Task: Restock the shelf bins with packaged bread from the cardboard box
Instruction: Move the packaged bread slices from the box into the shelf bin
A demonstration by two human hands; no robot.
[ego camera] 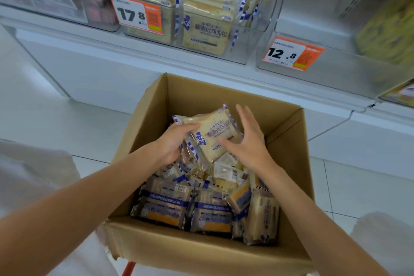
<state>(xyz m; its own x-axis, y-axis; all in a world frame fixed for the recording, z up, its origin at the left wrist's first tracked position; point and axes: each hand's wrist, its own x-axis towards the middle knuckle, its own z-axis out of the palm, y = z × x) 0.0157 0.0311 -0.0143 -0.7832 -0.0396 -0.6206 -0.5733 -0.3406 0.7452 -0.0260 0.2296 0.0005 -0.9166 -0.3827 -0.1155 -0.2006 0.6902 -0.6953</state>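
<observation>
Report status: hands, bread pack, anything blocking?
Left hand grips bread pack above cardboard box. Right hand open, at pack's right edge. Nothing between pack and shelf bin.

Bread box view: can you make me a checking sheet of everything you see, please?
Surface: white tiled floor; what the box stands on is hidden.
Job's things: open brown cardboard box holds many blue-and-clear wrapped bread packets; one raised bread packet; clear plastic shelf bin stacked with matching packets.
Clutter: nothing seen.
Hands: left hand grips the raised packet's left side; right hand has its fingers spread at the packet's right edge.
Cables: nothing seen.
Surroundings: white shelf; orange price tag 17.8; orange price tag 12.8 on the neighbouring clear bin.
</observation>
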